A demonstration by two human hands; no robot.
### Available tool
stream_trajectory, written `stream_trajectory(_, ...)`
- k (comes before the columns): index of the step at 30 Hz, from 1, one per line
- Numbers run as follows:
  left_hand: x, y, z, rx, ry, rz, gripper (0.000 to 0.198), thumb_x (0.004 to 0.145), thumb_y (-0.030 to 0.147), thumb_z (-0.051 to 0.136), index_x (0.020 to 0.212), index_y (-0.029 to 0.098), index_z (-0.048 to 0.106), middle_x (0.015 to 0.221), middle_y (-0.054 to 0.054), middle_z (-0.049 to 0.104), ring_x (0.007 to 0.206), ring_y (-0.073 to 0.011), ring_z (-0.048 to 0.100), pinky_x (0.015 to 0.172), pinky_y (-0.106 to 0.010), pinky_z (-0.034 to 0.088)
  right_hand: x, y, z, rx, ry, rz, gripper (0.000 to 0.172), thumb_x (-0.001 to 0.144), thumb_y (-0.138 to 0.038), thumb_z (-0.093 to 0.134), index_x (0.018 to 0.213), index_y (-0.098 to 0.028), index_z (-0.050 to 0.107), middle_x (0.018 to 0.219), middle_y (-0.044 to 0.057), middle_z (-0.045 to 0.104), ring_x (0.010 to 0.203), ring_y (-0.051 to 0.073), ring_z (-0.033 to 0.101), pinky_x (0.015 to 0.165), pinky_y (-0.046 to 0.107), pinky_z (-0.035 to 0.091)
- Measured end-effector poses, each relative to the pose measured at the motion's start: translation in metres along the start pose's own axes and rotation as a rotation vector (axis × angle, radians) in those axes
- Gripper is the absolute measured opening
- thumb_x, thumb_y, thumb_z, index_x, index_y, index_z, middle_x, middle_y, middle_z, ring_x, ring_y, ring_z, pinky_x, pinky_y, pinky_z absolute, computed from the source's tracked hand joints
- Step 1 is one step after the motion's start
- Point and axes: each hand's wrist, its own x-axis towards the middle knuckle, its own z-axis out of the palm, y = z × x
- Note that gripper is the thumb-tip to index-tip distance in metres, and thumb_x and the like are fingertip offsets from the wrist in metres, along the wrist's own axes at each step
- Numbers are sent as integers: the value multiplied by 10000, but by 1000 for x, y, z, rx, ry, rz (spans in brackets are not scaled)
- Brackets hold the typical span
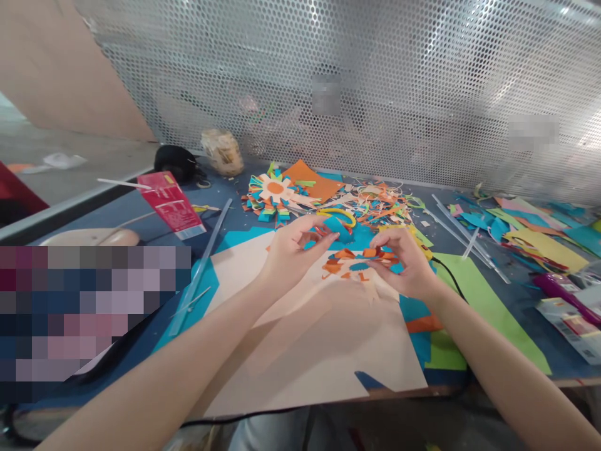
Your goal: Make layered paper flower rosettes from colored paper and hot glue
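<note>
Between finger and thumb of my left hand (298,247) is a blue paper strip (339,228), curled over. My right hand (402,260) pinches the edge of an orange paper flower (350,264) made of looped strips around a blue centre. The flower hangs just above a large pale paper sheet (300,351). Yellow-handled scissors (339,216) appear behind my left fingers, partly hidden by the blue strip. A finished-looking layered paper flower (275,189) with white petals and an orange middle lies farther back.
Paper scraps (380,202) pile up at the back. A red drink carton (169,203) with a straw stands left, near a computer mouse (94,237). Clear glue sticks (469,238) and coloured paper offcuts (544,232) lie right. A black cable (451,275) crosses green paper (488,319).
</note>
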Motion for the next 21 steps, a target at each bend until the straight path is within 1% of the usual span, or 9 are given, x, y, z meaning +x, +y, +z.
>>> stream_trajectory(2, -1, 2, -2, -4, -13, 92, 107, 711, 226, 616, 805, 177, 630, 787, -28, 633, 690, -138, 581, 650, -269, 492, 2, -3, -1, 0, -14, -79, 249, 755, -90, 529, 922, -235, 413, 828, 15, 510, 771, 135, 533, 674, 291, 472)
stream_trajectory(5, 0, 9, -7, 24, -113, 309, 101, 746, 159, 586, 816, 195, 650, 845, -49, 655, 837, -168, 593, 773, -319, 483, 6, -8, -5, -64, -18, -238, 229, 746, -52, 487, 865, -236, 422, 791, 15, 533, 773, 145, 529, 684, 318, 469)
stream_trajectory(7, 0, 16, -10, 47, -167, 453, 128, 751, 135, 580, 824, 207, 656, 854, -54, 668, 889, -180, 589, 822, -352, 474, 7, -11, -8, -139, -7, -315, 219, 749, -45, 468, 839, -239, 426, 773, 17, 552, 776, 152, 534, 689, 333, 472)
stream_trajectory(9, 0, 23, -11, 99, -196, 560, 138, 760, 135, 563, 798, 223, 663, 826, -48, 683, 869, -178, 599, 814, -358, 485, 6, -14, -12, -232, -15, -386, 204, 760, -50, 448, 822, -244, 435, 772, 23, 570, 787, 159, 543, 684, 339, 481)
stream_trajectory(11, -1, 30, -11, 181, -223, 637, 168, 775, 149, 531, 744, 245, 666, 774, -32, 695, 820, -171, 613, 783, -347, 501, 5, -16, -15, -329, -38, -478, 189, 777, -63, 431, 815, -247, 450, 795, 33, 587, 819, 172, 549, 686, 349, 492)
stream_trajectory(14, -4, 34, -10, 249, -255, 721, 209, 778, 153, 505, 722, 269, 669, 750, -20, 705, 787, -168, 624, 750, -331, 516, 2, -18, -18, -421, -48, -591, 170, 793, -80, 427, 815, -244, 468, 828, 40, 603, 851, 187, 543, 691, 367, 504)
stream_trajectory(16, -4, 35, -9, 248, -257, 756, 206, 763, 133, 517, 745, 268, 672, 754, -24, 707, 803, -172, 625, 749, -325, 519, 1, -19, -20, -447, -43, -629, 162, 786, -82, 441, 817, -237, 477, 838, 49, 607, 854, 196, 540, 689, 375, 507)
stream_trajectory(18, -5, 35, -9, 251, -259, 759, 206, 750, 121, 526, 756, 267, 672, 756, -27, 708, 810, -174, 625, 749, -323, 520, 1, -20, -21, -460, -45, -646, 162, 780, -82, 447, 818, -236, 481, 856, 54, 610, 863, 199, 539, 689, 378, 509)
stream_trajectory(21, -5, 35, -9, 276, -268, 722, 214, 759, 135, 501, 739, 271, 665, 743, -19, 708, 770, -171, 631, 749, -333, 520, 1, -19, -21, -463, -39, -631, 162, 790, -92, 437, 815, -247, 481, 876, 48, 610, 872, 191, 538, 699, 379, 512)
